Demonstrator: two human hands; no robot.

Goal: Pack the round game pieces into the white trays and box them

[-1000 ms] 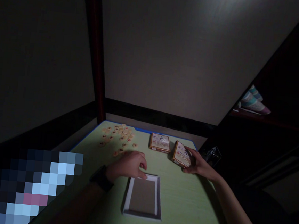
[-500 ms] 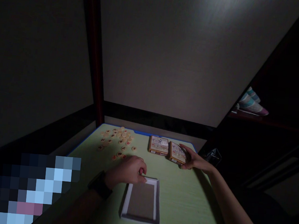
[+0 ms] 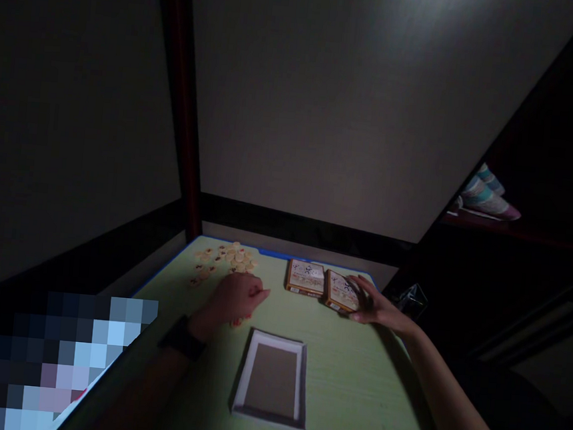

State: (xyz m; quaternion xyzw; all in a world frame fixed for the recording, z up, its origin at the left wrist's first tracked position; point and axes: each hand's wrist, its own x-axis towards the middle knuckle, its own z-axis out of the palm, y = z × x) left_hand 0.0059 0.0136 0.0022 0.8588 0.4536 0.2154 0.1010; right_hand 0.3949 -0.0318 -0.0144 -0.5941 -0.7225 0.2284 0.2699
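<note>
A shallow white box tray point(image 3: 272, 382) lies on the green table point(image 3: 346, 387) in front of me. My left hand point(image 3: 233, 299), a dark watch on its wrist, hovers over the scattered round pale game pieces point(image 3: 226, 260) with its fingers curled; what they hold, if anything, is hidden. My right hand point(image 3: 377, 307) rests on the right one of two orange-edged boxes point(image 3: 341, 291), fingers laid over its right side. The other box point(image 3: 304, 277) sits right beside it, to its left.
The table has a blue edge point(image 3: 273, 253) at the back and stands against a pale wall. A dark red post point(image 3: 179, 98) rises at the back left corner. Dark shelving with folded cloth point(image 3: 486, 196) stands at the right. A clear object point(image 3: 409, 298) sits off the table's right corner.
My left hand left the tray's top corner and moved back-left onto the game pieces. My right hand set the tilted box down flat next to the other box.
</note>
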